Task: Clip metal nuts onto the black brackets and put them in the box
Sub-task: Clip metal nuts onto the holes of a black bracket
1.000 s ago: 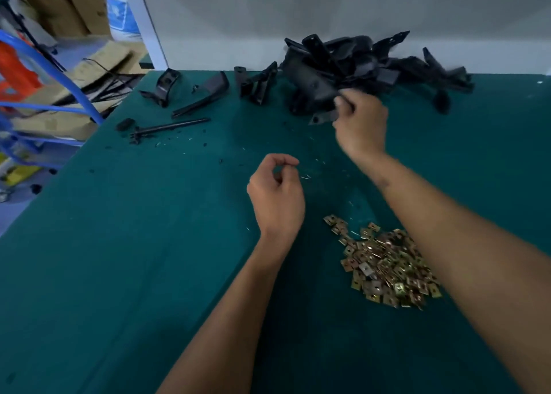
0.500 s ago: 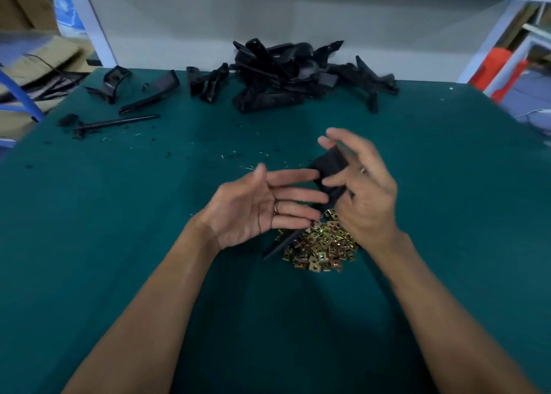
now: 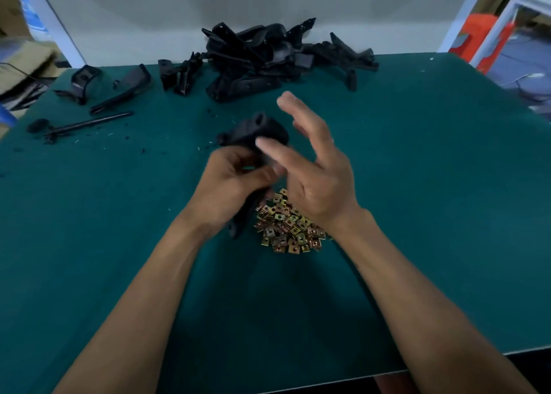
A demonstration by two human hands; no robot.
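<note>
One black bracket (image 3: 253,134) gripped by left hand (image 3: 229,185), right hand (image 3: 316,167) spread

left hand (image 3: 231,185) holds bracket (image 3: 253,133) | right hand (image 3: 319,170) spread, blurred | nuts (image 3: 287,228) beneath

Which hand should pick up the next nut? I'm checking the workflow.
Probably the right hand: it is open and free, directly above the nut pile, while the left hand grips the bracket.
</note>
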